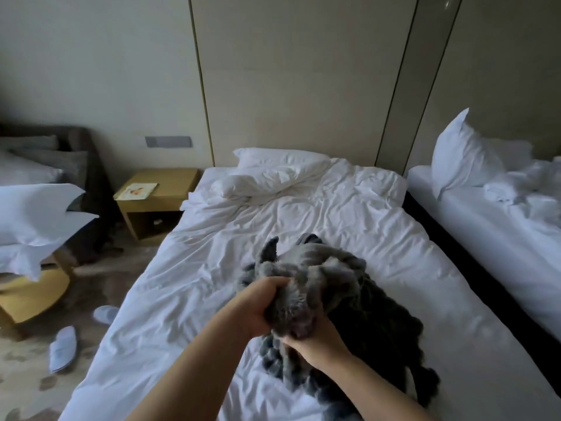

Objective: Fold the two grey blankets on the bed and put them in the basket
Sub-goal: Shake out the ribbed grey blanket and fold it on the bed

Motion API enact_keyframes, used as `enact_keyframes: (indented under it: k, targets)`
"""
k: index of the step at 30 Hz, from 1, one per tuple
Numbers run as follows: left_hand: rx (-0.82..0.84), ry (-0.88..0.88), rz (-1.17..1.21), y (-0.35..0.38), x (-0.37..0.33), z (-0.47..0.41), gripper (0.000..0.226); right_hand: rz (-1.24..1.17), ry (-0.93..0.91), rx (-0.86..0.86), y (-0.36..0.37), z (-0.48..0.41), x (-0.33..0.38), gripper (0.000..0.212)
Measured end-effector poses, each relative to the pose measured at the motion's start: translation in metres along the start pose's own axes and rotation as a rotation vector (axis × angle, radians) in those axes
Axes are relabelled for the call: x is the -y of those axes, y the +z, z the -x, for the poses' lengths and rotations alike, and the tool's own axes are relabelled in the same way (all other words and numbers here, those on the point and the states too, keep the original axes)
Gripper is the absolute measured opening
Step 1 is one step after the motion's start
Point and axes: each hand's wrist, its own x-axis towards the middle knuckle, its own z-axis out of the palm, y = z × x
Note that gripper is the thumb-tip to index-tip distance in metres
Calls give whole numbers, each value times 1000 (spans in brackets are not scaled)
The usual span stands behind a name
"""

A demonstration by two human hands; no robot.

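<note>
A crumpled heap of fluffy grey blanket [340, 268] lies on the near half of the white bed [212, 268]. A darker grey part [385, 338] spreads under it toward the right; where one blanket ends and the other starts cannot be told. My left hand [258, 305] grips a bunch of the grey fabric from the left, lifted off the sheet. My right hand [315, 341] pinches the same bunch from below, its fingers partly hidden in the pile. No basket is in view.
Two white pillows [273, 174] lie at the bed's head. A wooden nightstand [158, 192] stands left of it. White slippers [63, 347] lie on the carpet at left, near stacked pillows [33, 214]. A second white bed [501, 220] runs along the right.
</note>
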Motion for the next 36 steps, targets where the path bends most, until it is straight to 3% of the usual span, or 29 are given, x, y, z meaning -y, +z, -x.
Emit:
enact_keyframes:
  k: [3, 5, 9, 10, 12, 14, 15, 17, 19, 20, 22, 24, 27, 29, 31, 33, 36]
  targets:
    - [57, 63, 27, 13, -33, 6, 26, 108, -138, -426, 3, -6, 9, 18]
    - [102, 175, 112, 14, -65, 12, 31, 101, -150, -676, -18, -7, 15, 17]
    - [123, 489, 578, -18, -125, 13, 35, -60, -142, -733, -91, -10, 43, 6]
    - [164, 517, 657, -28, -128, 11, 36, -88, -156, -709, -105, -12, 52, 4]
    - [227, 487, 606, -43, -113, -1, 57, -243, -165, -636, -120, -14, 69, 21]
    - [178, 387, 540, -54, -78, -16, 65, -349, -88, -445, -115, -12, 78, 21]
    - [109, 328, 546, -58, -60, -21, 57, -294, -38, -293, -106, -10, 74, 16]
    - [-9, 202, 538, -68, -21, -32, 34, 46, 70, 103, -83, -6, 53, 17]
    - [-181, 68, 383, -78, 20, -41, 20, 371, 212, 413, -59, 2, 18, 16]
    - [-288, 7, 289, -82, 40, -44, 16, 461, 275, 455, -50, 6, 0, 16]
    - [-411, -71, 154, -84, 71, -45, 12, 492, 428, 340, -46, 9, -39, 31]
    - [-451, -102, 81, -84, 82, -41, 13, 398, 537, 217, -51, 10, -67, 37]
    - [-404, -87, 87, -80, 75, -35, 16, 150, 483, -30, -65, 5, -70, 30]
    - [-289, -46, 220, -74, 59, -31, 20, -219, 384, -290, -78, 3, -39, 24]
    - [-109, 91, 412, -66, 35, -28, 19, -679, 272, -429, -94, -1, 5, 21]
    - [32, 242, 369, -60, 12, -22, 26, -984, 173, -375, -108, -1, 48, 21]
    - [227, 254, -219, -43, 5, -12, 47, -1254, -89, -20, -117, 4, 104, 30]
